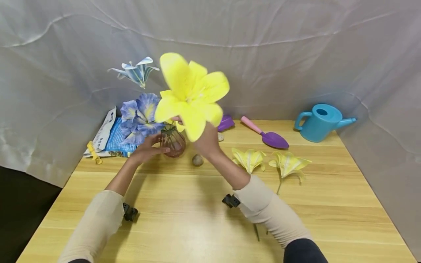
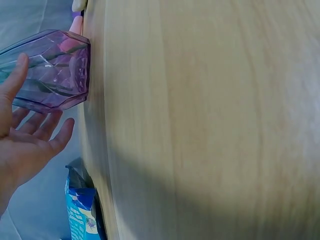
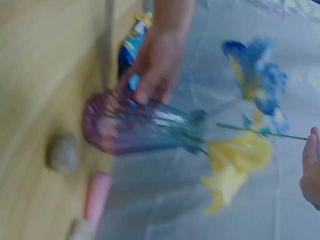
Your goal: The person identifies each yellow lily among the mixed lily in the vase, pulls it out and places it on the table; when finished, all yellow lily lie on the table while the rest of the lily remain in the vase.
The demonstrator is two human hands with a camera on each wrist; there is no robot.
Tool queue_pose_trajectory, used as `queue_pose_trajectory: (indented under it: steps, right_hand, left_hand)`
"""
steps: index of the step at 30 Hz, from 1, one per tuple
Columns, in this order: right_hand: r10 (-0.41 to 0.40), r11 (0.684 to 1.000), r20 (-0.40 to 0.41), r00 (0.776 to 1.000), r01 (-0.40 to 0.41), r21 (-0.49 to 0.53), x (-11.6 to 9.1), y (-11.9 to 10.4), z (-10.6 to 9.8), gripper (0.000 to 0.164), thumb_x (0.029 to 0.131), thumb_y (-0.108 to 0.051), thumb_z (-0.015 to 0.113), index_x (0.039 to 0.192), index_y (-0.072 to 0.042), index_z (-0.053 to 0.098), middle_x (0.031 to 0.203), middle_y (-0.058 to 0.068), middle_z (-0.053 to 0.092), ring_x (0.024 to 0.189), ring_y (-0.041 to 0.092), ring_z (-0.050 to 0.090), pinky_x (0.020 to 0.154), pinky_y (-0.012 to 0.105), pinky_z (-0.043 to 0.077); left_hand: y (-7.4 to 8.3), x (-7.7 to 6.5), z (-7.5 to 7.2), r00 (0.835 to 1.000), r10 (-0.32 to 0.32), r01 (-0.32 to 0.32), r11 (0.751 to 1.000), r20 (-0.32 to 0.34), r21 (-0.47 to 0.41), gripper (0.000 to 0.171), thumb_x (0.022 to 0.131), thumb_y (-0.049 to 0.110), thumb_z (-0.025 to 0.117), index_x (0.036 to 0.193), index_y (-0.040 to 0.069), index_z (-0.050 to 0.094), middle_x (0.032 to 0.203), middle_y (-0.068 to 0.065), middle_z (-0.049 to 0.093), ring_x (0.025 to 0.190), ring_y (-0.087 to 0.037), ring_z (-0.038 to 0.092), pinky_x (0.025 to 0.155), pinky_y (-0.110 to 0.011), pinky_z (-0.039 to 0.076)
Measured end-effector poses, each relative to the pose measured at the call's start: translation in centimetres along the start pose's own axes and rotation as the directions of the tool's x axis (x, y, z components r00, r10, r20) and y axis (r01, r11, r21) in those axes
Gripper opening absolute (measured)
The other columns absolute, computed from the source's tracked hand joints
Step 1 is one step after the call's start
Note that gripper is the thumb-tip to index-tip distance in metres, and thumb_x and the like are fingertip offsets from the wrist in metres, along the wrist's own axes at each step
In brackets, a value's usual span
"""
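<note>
A faceted glass vase (image 1: pixel 174 145), purple at its base, stands toward the back left of the table. My left hand (image 1: pixel 146 150) holds its side, thumb (image 2: pixel 17 75) and fingers on opposite faces. Blue-violet flowers (image 1: pixel 141 117) and a pale blue lily (image 1: pixel 136 71) rise at the vase's left; a yellow flower (image 3: pixel 232 167) shows at its mouth in the right wrist view. My right hand (image 1: pixel 208 140) pinches the green stem (image 3: pixel 280 134) of a large yellow lily (image 1: pixel 194 96). That stem's end is near the vase mouth, outside it. The lily's bloom partly hides the right hand in the head view.
Two yellow lilies (image 1: pixel 249 160) lie right of the right forearm. Behind them are a purple trowel (image 1: pixel 275 140) with a pink handle and a blue watering can (image 1: pixel 319 124). A stone (image 1: pixel 197 160) sits right of the vase; a blue-white bag (image 1: pixel 115 137) lies left.
</note>
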State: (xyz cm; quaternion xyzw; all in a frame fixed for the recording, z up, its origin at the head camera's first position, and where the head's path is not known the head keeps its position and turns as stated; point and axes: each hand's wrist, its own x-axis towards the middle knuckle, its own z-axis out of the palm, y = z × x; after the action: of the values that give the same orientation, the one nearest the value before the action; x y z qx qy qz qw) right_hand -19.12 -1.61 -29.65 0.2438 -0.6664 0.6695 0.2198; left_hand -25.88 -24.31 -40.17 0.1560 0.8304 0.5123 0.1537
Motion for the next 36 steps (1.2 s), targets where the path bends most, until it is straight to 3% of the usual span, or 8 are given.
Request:
queue_pose_trajectory:
  steps: [4, 6, 9, 13, 17, 24, 32, 36]
  right_hand:
    - [-0.088, 0.988, 0.023, 0.996, 0.084, 0.127, 0.6, -2.6, -2.5, 0.015, 0.089, -0.003, 0.049, 0.088, 0.008, 0.058, 0.088, 0.02, 0.063, 0.081, 0.025, 0.063, 0.046, 0.028, 0.049]
    - [-0.136, 0.97, 0.003, 0.991, 0.133, 0.202, 0.6, -3.9, -4.1, 0.012, 0.087, 0.006, 0.047, 0.087, 0.016, 0.054, 0.086, 0.028, 0.06, 0.077, 0.032, 0.062, 0.056, 0.035, 0.052]
    - [-0.204, 0.968, -0.038, 0.978, 0.208, 0.144, -0.1, -5.1, -7.0, 0.01, 0.083, 0.013, 0.048, 0.087, 0.019, 0.054, 0.084, 0.03, 0.059, 0.071, 0.032, 0.062, 0.065, 0.039, 0.051]
    - [-0.111, 0.991, -0.055, 0.992, 0.115, 0.066, -2.0, -5.4, -11.2, 0.012, 0.084, 0.009, 0.051, 0.09, 0.017, 0.058, 0.083, 0.022, 0.064, 0.067, 0.027, 0.063, 0.063, 0.036, 0.051]
    - [0.046, 0.987, -0.054, 0.997, -0.054, -0.152, -4.6, -5.5, -14.9, 0.015, 0.085, 0.001, 0.053, 0.09, 0.014, 0.06, 0.079, 0.019, 0.065, 0.064, 0.022, 0.063, 0.062, 0.031, 0.052]
    - [0.329, 0.815, -0.065, 0.942, -0.318, -0.485, -10.1, -4.0, -20.4, 0.021, 0.088, -0.018, 0.054, 0.089, 0.001, 0.062, 0.077, 0.016, 0.065, 0.061, 0.017, 0.063, 0.058, 0.028, 0.052]
    - [0.453, 0.63, -0.1, 0.886, -0.397, -0.668, -15.5, -0.9, -27.4, 0.026, 0.091, -0.022, 0.049, 0.093, 0.003, 0.058, 0.077, 0.013, 0.065, 0.06, 0.013, 0.063, 0.055, 0.024, 0.051]
    - [0.574, 0.549, -0.116, 0.811, -0.486, -0.68, -17.1, -0.1, -30.3, 0.035, 0.093, -0.024, 0.045, 0.094, 0.009, 0.057, 0.077, 0.015, 0.065, 0.061, 0.013, 0.063, 0.056, 0.026, 0.052]
  left_hand:
    - [-0.3, 0.2, -0.1, 0.999, -0.04, 0.041, 0.999, 0.017, -0.005, 0.072, 0.083, 0.02, 0.062, 0.139, 0.004, 0.021, 0.14, -0.019, 0.021, 0.128, -0.037, 0.015, 0.096, -0.054, 0.026]
    - [-0.8, 0.1, -0.3, 0.994, -0.11, 0.11, 0.993, 0.018, 0.038, 0.083, 0.081, 0.032, 0.063, 0.141, 0.008, 0.011, 0.143, -0.019, 0.014, 0.128, -0.039, 0.012, 0.097, -0.055, 0.023]
    - [-1.7, 0.2, -0.5, 0.98, -0.198, 0.196, 0.977, 0.014, 0.087, 0.096, 0.077, 0.046, 0.062, 0.142, 0.016, -0.002, 0.145, -0.015, 0.005, 0.129, -0.038, 0.007, 0.099, -0.055, 0.019]
    - [-2.0, 0.5, -0.7, 0.969, -0.245, 0.243, 0.965, 0.016, 0.102, 0.094, 0.077, 0.05, 0.06, 0.142, 0.018, -0.001, 0.146, -0.013, 0.004, 0.129, -0.039, 0.005, 0.1, -0.055, 0.016]
    - [-1.7, 0.4, -0.7, 0.943, -0.333, 0.328, 0.93, 0.004, 0.163, 0.1, 0.075, 0.058, 0.056, 0.142, 0.013, -0.003, 0.145, -0.017, 0.001, 0.128, -0.043, 0.003, 0.099, -0.056, 0.015]
    - [-1.9, 0.4, -0.7, 0.948, -0.319, 0.313, 0.94, 0.022, 0.134, 0.097, 0.077, 0.054, 0.057, 0.142, 0.015, -0.004, 0.146, -0.011, 0.002, 0.128, -0.041, 0.004, 0.1, -0.054, 0.016]
    - [-1.9, 0.3, -0.8, 0.923, -0.384, 0.378, 0.915, 0.02, 0.141, 0.103, 0.076, 0.059, 0.054, 0.14, 0.008, -0.01, 0.144, -0.02, -0.005, 0.127, -0.043, 0.001, 0.099, -0.055, 0.016]
    - [-2.0, 0.3, -0.8, 0.928, -0.371, 0.366, 0.922, 0.023, 0.124, 0.102, 0.077, 0.058, 0.054, 0.14, 0.011, -0.01, 0.145, -0.018, -0.004, 0.128, -0.042, 0.001, 0.1, -0.054, 0.016]
